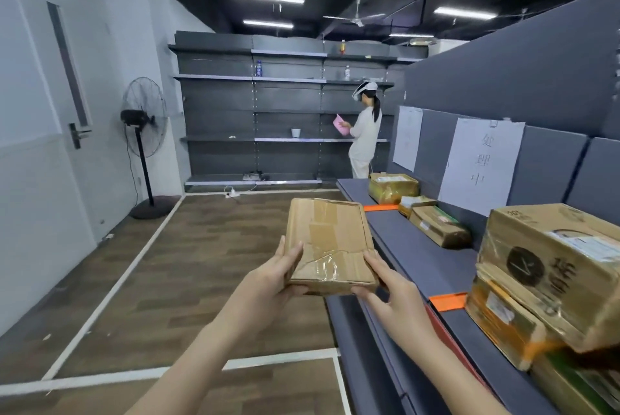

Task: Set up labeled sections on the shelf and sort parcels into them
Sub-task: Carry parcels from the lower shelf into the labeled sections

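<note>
flat cardboard parcel point(330, 243) held in the air between both hands, above the floor and just left of the near shelf point(419, 253). the left hand point(276, 277) grasped the parcel's near left corner, with the thumb laid on the top face along the left edge and the other fingers curled under the base. the right hand point(385, 283) grasped the near right corner in the same way, thumb on top and fingers below. the far end of the parcel was free of both hands.

the parcel was thin, rectangular and brown. a wide strip of tan tape ran down the middle of its top face, and wrinkled clear tape crossed the near end, where a crack ran through the cardboard.

on the shelf to the right, a stack of taped boxes point(550, 267) stood near, an orange divider point(448, 301) lay just left of the stack, and smaller boxes point(436, 225) lay farther along. a paper sheet point(479, 163) with handwritten characters hung on the shelf's back panel. at the far wall a second person point(364, 136) stood facing dark shelving point(255, 112).
</note>
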`<state>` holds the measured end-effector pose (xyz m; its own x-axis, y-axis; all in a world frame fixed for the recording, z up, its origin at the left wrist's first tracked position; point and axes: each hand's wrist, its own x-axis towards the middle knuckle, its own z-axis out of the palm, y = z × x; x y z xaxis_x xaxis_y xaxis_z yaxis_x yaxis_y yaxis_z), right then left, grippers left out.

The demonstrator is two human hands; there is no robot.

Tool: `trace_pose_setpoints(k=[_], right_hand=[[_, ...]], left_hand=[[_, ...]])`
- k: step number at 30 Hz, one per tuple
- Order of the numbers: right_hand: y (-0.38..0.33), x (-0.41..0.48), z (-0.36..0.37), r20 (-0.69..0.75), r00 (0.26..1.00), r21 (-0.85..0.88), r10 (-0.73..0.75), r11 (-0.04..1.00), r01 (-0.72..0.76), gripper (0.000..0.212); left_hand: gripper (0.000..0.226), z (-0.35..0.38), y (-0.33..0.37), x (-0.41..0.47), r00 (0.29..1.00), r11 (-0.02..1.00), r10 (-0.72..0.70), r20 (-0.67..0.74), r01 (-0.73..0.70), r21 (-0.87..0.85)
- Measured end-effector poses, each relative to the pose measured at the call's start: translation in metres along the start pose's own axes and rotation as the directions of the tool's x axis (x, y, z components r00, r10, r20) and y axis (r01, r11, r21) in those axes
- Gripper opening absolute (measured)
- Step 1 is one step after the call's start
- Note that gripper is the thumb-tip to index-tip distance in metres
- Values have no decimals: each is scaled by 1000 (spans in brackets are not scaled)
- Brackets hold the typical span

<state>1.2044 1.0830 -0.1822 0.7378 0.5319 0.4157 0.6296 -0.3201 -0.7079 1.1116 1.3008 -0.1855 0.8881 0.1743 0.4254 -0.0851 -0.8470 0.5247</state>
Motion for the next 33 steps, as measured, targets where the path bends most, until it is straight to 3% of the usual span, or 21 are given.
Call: trace_pose_setpoints(k=[14, 17, 24, 33], right_hand=[[130, 207, 19, -167, 981, -87, 98, 990, -114, 64], [159, 264, 13, -191, 975, -73, 114, 989, -130, 65], [208, 363, -1, -284, 949, -90, 137, 982, -169, 67], [260, 401, -29, -365, 876, -86, 316, 925, -370, 75]], left_hand=[[87, 79, -111, 252, 980, 981, 172, 103, -161, -107], [79, 92, -126, 320, 969, 969, 222, 109, -206, -139], [83, 123, -150, 443, 951, 956, 263, 161, -233, -180], [78, 202, -156, 545, 848, 879, 445, 287, -352, -322]])
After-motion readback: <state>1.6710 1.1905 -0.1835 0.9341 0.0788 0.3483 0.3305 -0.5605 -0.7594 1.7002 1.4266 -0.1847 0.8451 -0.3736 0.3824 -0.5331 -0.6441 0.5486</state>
